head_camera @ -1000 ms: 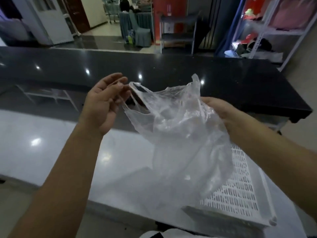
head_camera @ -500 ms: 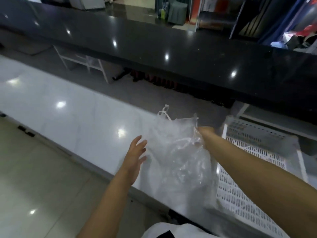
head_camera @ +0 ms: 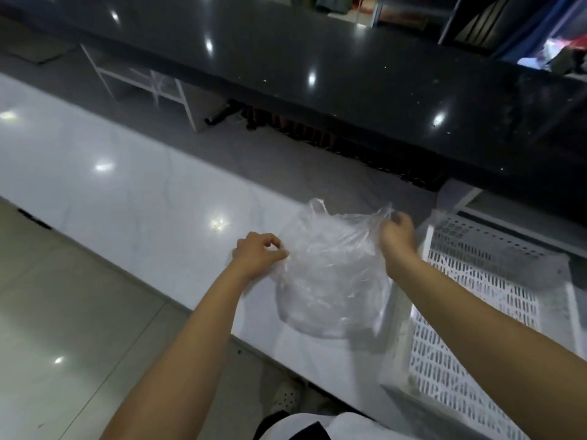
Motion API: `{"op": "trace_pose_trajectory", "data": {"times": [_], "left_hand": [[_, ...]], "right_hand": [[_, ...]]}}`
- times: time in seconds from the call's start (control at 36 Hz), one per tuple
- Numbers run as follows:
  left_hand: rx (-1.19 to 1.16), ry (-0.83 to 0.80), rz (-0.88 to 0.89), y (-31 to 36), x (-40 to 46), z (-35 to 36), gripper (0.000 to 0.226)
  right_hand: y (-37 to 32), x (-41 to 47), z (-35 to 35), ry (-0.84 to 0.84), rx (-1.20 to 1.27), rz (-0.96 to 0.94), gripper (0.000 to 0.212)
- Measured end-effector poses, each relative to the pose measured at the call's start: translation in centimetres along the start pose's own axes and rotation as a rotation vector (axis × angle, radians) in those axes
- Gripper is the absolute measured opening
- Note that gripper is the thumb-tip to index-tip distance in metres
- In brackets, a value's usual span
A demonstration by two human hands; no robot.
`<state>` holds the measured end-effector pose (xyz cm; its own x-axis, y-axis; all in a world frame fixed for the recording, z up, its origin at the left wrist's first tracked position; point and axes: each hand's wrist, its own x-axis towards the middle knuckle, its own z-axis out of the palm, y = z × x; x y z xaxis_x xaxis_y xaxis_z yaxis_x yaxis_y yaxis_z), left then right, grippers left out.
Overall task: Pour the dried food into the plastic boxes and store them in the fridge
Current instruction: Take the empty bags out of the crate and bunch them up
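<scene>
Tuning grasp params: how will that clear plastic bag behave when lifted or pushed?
Likely floppy: the clear plastic bag is crumpled and sags between the left hand and right hand. Probably very light, since it looks empty. Possibly slippery on the glossy white counter, so a push may only slide or crumple it.

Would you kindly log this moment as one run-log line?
left hand: pinches bag edge | right hand: pinches bag top | bag: clear, looks empty, over white counter | crate: right of bag
</scene>
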<state>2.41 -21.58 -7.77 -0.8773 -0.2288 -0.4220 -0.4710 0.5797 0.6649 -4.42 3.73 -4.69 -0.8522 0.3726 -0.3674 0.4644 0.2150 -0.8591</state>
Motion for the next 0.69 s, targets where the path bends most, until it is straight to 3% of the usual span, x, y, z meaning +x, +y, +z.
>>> {"op": "trace_pose_trajectory", "data": {"times": [0.11,0.19,0.25,0.31,0.42,0.58,0.69], "left_hand": [[-0.032,0.067,0.04,-1.1,-2.4,-0.2,0.015],[-0.229,0.062,0.001,-2.2,-4.5,0.2,0.014],[-0.354,0.027,-0.041,-2.3,-5.5,0.7,0.013],[-0.412,-0.007,-0.06,-2.3,-6.2,1.4,0.023],[-0.36,-0.01,-0.061,-2.6,-7.0,2.6,0.037],[-0.224,0.051,-0.052,-3.7,-7.4,3.5,0.051],[-0.262,0.075,-0.068,-4.2,-7.7,3.5,0.057]], "right_hand": [[1.7,-4.9,-3.0,-0.03,-0.054,-0.419,0.053],[4.8,-8.5,-3.3,-0.233,-0.528,-0.666,0.067],[6.7,-9.6,-2.0,-0.364,-0.9,-0.648,0.071],[8.1,-9.9,-0.1,-0.444,-1.059,-0.555,0.07],[9.0,-9.7,3.4,-0.492,-1.029,-0.479,0.066],[7.9,-9.8,5.5,-0.425,-0.632,-0.505,0.062],[7.2,-10.4,6.0,-0.461,-0.452,-0.513,0.059]]}}
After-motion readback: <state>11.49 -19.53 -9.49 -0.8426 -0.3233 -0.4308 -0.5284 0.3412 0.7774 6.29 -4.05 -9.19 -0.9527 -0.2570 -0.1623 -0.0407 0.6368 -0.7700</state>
